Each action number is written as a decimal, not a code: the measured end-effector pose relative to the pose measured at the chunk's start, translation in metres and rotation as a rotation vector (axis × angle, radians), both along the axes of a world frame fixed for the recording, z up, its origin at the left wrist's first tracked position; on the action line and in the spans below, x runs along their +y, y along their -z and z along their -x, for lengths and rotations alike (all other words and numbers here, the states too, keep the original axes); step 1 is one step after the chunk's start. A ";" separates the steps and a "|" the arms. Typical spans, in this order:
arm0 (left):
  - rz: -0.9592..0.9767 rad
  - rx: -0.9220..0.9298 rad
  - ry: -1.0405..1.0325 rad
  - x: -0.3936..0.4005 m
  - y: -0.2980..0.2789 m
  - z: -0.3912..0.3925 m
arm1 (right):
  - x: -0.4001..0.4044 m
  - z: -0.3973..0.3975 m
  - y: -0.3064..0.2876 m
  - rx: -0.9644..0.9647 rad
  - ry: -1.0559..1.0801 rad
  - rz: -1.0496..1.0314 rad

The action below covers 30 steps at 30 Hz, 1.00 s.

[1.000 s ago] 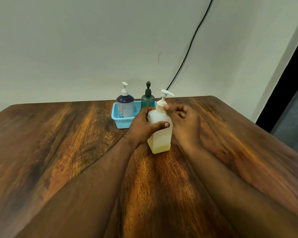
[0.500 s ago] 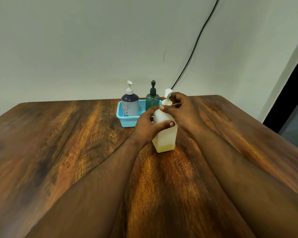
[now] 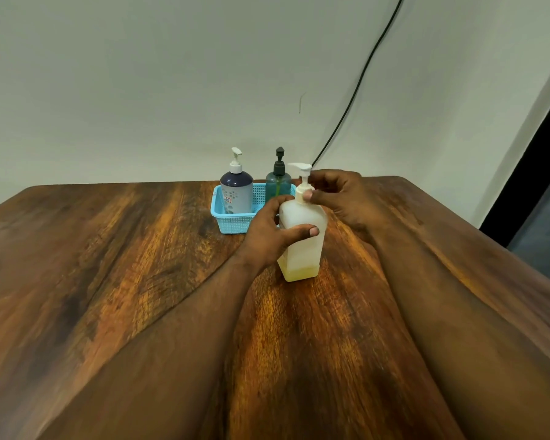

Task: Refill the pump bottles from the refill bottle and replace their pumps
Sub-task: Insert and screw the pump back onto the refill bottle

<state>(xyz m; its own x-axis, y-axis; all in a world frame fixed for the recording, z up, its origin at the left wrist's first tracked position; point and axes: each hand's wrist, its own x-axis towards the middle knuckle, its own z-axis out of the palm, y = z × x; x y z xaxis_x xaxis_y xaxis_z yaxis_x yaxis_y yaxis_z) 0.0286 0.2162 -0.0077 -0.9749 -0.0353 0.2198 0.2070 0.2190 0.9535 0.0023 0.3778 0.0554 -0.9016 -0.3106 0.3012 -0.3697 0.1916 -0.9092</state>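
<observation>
Translucent white plastic pump bottle (image 3: 304,236), squarish, is standing upright on the table (image 3: 108,281), just in front of the basket, holding only a shallow layer of yellowish liquid at its base. My left hand (image 3: 272,236) is wrapping the bottle's body, its grip clamped there with the thumb lying across the near face. My right hand (image 3: 340,198) is pinching the white pump collar (image 3: 305,189) at the bottle's neck, its grip clamped on it between thumb and fingertips; the pump's nozzle is pointing left.

Behind and to the left, a light blue mesh basket (image 3: 232,222) is sitting on the table and holding two more pump bottles, both upright: a grey bottle with a dark navy shoulder and white pump (image 3: 236,193) on the left, and a teal see-through bottle with a black pump (image 3: 278,182) on the right, partly hidden behind my left hand.

Dark, strongly grained wood is making up the tabletop. A black cable (image 3: 359,81) is running diagonally down the pale wall (image 3: 140,90) towards the table's far edge.
</observation>
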 end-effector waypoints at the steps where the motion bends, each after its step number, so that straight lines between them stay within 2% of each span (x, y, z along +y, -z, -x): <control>1: -0.004 -0.002 0.002 0.000 0.000 0.000 | -0.005 -0.001 0.002 0.040 0.057 -0.079; 3: -0.010 0.013 0.010 0.000 0.001 0.000 | -0.016 -0.002 0.011 0.132 0.212 -0.188; 5: -0.012 0.032 0.020 -0.001 0.002 0.000 | -0.025 -0.002 0.018 0.201 0.325 -0.185; 7: -0.021 0.027 0.026 -0.001 0.002 0.000 | -0.027 -0.002 0.018 0.198 0.351 -0.182; 12: -0.020 0.013 0.016 -0.001 0.001 0.002 | -0.013 -0.004 0.012 -0.082 0.012 0.146; 19: -0.034 0.019 0.012 0.001 0.003 0.000 | -0.031 -0.004 0.007 0.169 0.347 -0.110; 21: -0.020 0.018 0.012 0.000 0.003 -0.001 | -0.030 -0.004 0.008 0.109 0.254 -0.098; 22: -0.013 0.022 0.015 0.000 0.003 -0.001 | -0.027 -0.004 0.008 0.007 0.122 -0.037; 24: -0.018 0.030 0.011 0.000 0.001 -0.002 | -0.015 -0.004 0.007 -0.228 -0.154 0.191; 26: -0.037 0.027 0.010 0.003 0.001 -0.004 | -0.006 -0.002 0.009 -0.350 -0.245 0.368; 28: -0.051 0.030 0.009 0.005 0.001 -0.004 | -0.006 -0.001 0.012 -0.271 -0.118 0.345; 30: -0.043 0.038 0.007 0.005 0.000 -0.004 | -0.016 -0.002 0.016 -0.101 0.108 0.199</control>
